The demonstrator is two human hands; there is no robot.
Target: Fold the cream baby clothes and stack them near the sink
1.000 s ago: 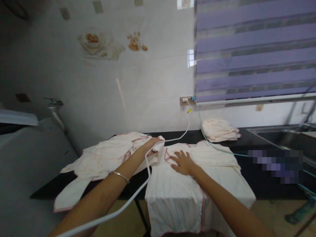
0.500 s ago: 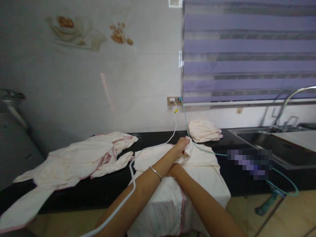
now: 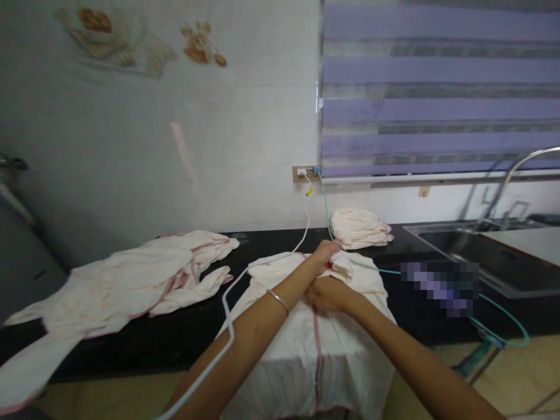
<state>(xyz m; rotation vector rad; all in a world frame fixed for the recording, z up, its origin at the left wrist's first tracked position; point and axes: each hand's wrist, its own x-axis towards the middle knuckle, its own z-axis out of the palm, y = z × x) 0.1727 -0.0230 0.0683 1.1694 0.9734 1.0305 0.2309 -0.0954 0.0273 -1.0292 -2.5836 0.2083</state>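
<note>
A white garment [image 3: 289, 361] with pink edging lies spread in front of me and hangs over the counter's front edge. My left hand [image 3: 326, 256], with a silver bangle on its wrist, is closed on a bunched fold of it, raised off the rest. Just below and crossing close to it, my right hand [image 3: 328, 293] has curled fingers gripping the cloth near the pink seam; the fingertips are partly hidden. A white cord [image 3: 230, 326] runs across the garment and over my left forearm.
A second white garment [image 3: 118, 274] lies loosely on the black counter [image 3: 175, 344] at left. A folded white stack [image 3: 361, 228] sits by the wall. A teal cord [image 3: 516, 312] runs right past a blurred-out patch. At right is a steel sink [image 3: 464, 248]; a wall socket [image 3: 306, 173] holds two plugs.
My right hand has moved out from beneath the left forearm and slightly right, with its fingers now showing on the cloth. The garment's front lies flatter, its pink seam more visible.
</note>
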